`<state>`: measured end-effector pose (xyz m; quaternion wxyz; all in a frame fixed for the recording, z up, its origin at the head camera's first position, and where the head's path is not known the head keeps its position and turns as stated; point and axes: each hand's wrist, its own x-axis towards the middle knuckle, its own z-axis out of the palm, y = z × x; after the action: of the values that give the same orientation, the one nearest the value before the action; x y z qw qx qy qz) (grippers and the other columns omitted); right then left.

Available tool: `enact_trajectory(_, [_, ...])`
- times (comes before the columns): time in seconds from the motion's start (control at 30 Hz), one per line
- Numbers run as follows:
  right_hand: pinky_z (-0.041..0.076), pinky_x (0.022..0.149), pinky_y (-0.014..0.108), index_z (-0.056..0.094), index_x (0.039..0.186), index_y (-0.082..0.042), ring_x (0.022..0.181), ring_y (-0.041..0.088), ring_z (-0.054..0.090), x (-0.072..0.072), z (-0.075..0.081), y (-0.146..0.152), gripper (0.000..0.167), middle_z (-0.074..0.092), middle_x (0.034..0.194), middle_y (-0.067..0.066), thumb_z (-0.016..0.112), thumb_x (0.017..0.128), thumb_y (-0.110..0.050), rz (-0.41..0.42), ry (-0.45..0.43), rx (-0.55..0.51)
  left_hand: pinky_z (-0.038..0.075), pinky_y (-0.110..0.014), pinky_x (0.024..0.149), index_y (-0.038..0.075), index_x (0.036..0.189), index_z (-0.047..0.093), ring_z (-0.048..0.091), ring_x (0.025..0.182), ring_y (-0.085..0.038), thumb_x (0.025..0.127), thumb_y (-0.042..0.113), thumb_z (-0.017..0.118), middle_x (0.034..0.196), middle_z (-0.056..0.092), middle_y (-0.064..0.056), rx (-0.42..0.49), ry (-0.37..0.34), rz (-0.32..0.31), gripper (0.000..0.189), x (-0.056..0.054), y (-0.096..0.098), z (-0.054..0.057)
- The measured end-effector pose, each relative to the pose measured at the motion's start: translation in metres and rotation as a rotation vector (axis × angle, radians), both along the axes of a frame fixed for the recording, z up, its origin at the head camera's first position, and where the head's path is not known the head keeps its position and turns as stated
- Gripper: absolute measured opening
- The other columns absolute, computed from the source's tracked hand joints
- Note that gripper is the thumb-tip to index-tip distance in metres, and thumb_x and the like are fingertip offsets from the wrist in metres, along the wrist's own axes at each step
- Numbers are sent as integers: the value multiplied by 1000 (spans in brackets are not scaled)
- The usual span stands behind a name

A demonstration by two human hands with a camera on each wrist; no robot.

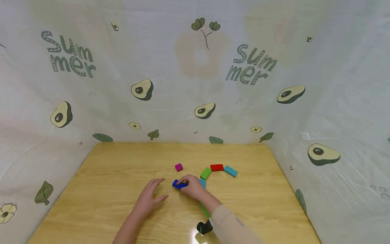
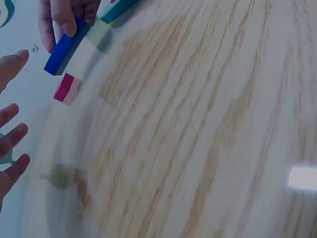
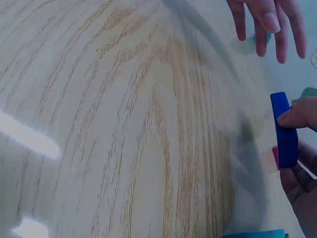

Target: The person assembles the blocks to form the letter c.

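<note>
A blue block point(image 1: 179, 184) is pinched between the thumb and fingers of my right hand point(image 1: 192, 187), over the middle of the table. In the right wrist view the blue block point(image 3: 284, 131) looks long and flat-sided. My left hand point(image 1: 150, 197) is to the left of it, fingers spread and apart from any block; its fingers point(image 2: 14, 140) show at the edge of the left wrist view. Just beyond the blue block lies a small magenta block point(image 1: 178, 167). Partly hidden behind my right hand is a light blue block point(image 1: 202, 183).
On the wooden table point(image 1: 115, 169), a curved row continues with a green block point(image 1: 205, 173), a red block point(image 1: 217, 167) and another light blue block point(image 1: 230, 171). A green piece point(image 1: 204, 210) shows under my right forearm. A patterned curtain point(image 1: 170, 122) encloses the table's back and sides.
</note>
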<state>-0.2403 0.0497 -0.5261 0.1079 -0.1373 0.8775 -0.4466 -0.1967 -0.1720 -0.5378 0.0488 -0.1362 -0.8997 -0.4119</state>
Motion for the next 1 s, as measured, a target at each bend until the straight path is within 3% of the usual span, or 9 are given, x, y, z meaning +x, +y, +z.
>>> enact_trajectory(0.23, [50,71,32,76,100,-16,91,21,53,9,8,28,23,62,109,1,75,81,-3,5,-5,-83,41,-51,102,10,137,55,52,121,-32,79,19,83,133,54,-8,-1,5,-25,65,-5,15,2])
enact_trajectory(0.4, [49,76,36,74,102,-16,94,23,53,22,13,52,23,61,111,1,72,84,-3,-16,-31,-95,39,-53,105,11,139,54,48,126,-32,81,22,82,136,52,-8,14,-18,-73,65,-5,33,0])
enact_trajectory(0.5, [48,80,37,74,103,-16,97,23,53,27,15,65,23,62,114,1,71,84,-2,-25,-20,-102,38,-52,105,14,139,54,47,127,-32,81,24,82,136,52,-8,18,6,-98,65,-7,44,-2])
enact_trajectory(1.0, [49,88,45,74,101,-16,107,27,57,48,6,126,25,64,116,2,70,83,1,-113,36,-93,40,-50,105,14,140,52,47,127,-30,83,33,79,137,52,-8,-54,15,-228,66,-17,91,-5])
